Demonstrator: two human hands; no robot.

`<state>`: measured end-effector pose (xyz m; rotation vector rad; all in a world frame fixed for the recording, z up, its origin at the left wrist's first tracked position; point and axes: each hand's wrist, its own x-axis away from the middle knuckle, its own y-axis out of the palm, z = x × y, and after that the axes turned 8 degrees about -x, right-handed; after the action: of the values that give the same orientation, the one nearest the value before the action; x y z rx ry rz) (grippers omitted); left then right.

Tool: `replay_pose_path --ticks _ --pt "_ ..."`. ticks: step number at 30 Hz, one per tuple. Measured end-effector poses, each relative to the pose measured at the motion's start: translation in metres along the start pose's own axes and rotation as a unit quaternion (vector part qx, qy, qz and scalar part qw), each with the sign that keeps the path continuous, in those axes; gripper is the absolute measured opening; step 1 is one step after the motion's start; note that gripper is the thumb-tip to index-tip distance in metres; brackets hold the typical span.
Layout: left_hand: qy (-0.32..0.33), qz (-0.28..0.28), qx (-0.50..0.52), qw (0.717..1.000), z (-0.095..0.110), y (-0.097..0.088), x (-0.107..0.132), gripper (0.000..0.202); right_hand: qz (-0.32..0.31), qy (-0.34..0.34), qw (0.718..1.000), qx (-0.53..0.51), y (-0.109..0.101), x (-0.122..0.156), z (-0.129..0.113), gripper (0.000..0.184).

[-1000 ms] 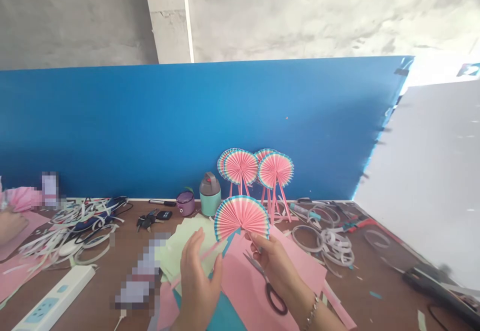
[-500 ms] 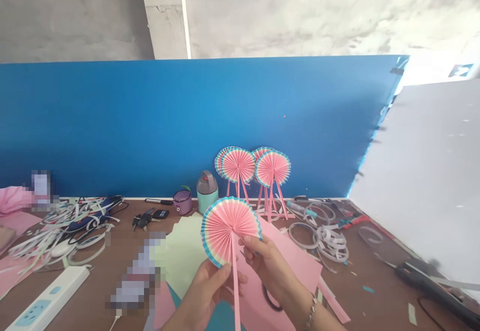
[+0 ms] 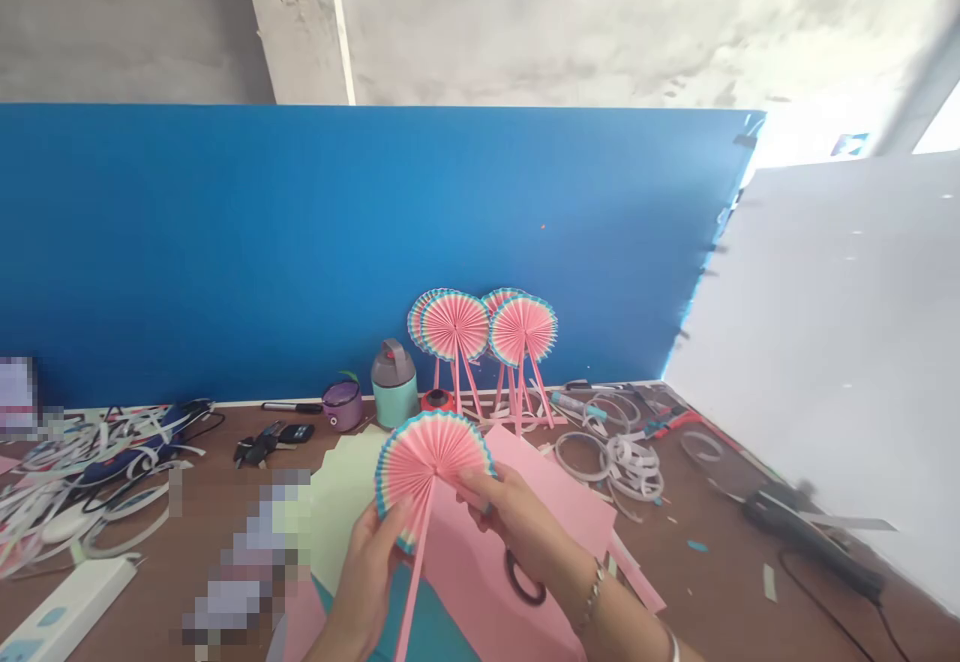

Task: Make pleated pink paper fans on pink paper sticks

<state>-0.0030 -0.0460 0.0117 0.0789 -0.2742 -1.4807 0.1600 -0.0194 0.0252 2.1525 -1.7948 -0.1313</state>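
Note:
Between my two hands I hold a round pleated paper fan [image 3: 433,452], pink with a cream band and a blue edge. A long pink paper strip, its handle [image 3: 417,572], slants down from the centre. My left hand [image 3: 369,552] pinches the lower left edge, thumb in front. At the right edge, my right hand [image 3: 504,507] grips the pleats between thumb and fingers. Under the hands lie pink paper sheets [image 3: 559,497], pale green sheets [image 3: 341,492] and a blue-green sheet [image 3: 431,617]. A dark loop handle [image 3: 523,582] shows below my right hand.
Several finished fans [image 3: 454,327] stand against the blue partition [image 3: 262,252]. Near them are a turquoise flask [image 3: 394,387] and a purple pot [image 3: 343,404]. Tape coils [image 3: 634,467] and a black tool [image 3: 814,542] lie right; keys [image 3: 259,445], cables and a power strip [image 3: 71,607] lie left.
The view has turned slightly right. The held fan has tipped, and its handle now slants down to the left instead of hanging nearly straight. Both hands keep hold of its edges.

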Motion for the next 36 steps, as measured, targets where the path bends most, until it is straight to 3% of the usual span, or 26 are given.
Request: replay_pose_path --ticks 2,4,6,7,8,11,14,16,18,20,22,25,28,31,36 --pt "-0.003 0.029 0.011 1.000 0.000 -0.006 -0.008 0.044 0.008 0.002 0.996 0.091 -0.008 -0.005 -0.006 0.032" --pt "0.000 0.083 -0.009 0.997 0.000 -0.014 -0.017 0.042 0.039 -0.042 0.975 0.215 -0.021 -0.011 -0.013 0.029" --pt "0.009 0.112 -0.077 0.991 -0.002 -0.023 -0.026 0.041 0.080 -0.082 0.917 0.382 -0.036 -0.017 -0.018 0.019" --pt "0.011 0.119 -0.122 0.985 -0.003 -0.028 -0.030 0.040 0.097 -0.077 0.878 0.462 -0.044 -0.020 -0.019 0.018" --pt "0.008 0.124 -0.174 0.977 -0.004 -0.033 -0.034 0.037 0.108 -0.067 0.860 0.495 -0.052 -0.022 -0.019 0.018" --pt "0.019 0.141 -0.320 0.937 -0.011 -0.047 -0.046 0.034 0.145 -0.045 0.822 0.550 -0.070 -0.028 -0.013 0.022" --pt "0.079 0.242 -0.404 0.879 -0.019 -0.056 -0.054 0.055 0.194 -0.029 0.781 0.593 -0.076 -0.030 -0.003 0.033" --pt "0.123 0.298 -0.450 0.833 -0.023 -0.060 -0.058 0.069 0.206 -0.015 0.767 0.607 -0.076 -0.030 0.001 0.036" --pt "0.198 0.300 -0.492 0.793 -0.027 -0.061 -0.060 0.067 0.204 -0.003 0.765 0.611 -0.074 -0.031 0.001 0.034" --pt "0.296 0.246 -0.523 0.761 -0.030 -0.058 -0.059 0.053 0.196 -0.001 0.772 0.604 -0.071 -0.032 -0.002 0.033" --pt "0.376 0.153 -0.542 0.736 -0.033 -0.052 -0.054 0.037 0.174 -0.004 0.788 0.591 -0.068 -0.033 -0.006 0.036" --pt "0.422 -0.013 -0.571 0.704 -0.037 -0.040 -0.042 0.027 0.115 0.002 0.812 0.573 -0.062 -0.031 -0.010 0.037" --pt "0.434 -0.119 -0.593 0.668 -0.042 -0.031 -0.030 0.034 0.073 0.017 0.812 0.578 -0.057 -0.024 -0.010 0.029" --pt "0.417 -0.186 -0.606 0.651 -0.046 -0.026 -0.023 0.038 0.083 0.022 0.785 0.613 -0.058 -0.021 -0.011 0.025" --pt "0.306 -0.260 -0.629 0.666 -0.043 -0.021 -0.016 0.040 0.201 0.025 0.697 0.688 -0.082 -0.022 -0.021 0.030"
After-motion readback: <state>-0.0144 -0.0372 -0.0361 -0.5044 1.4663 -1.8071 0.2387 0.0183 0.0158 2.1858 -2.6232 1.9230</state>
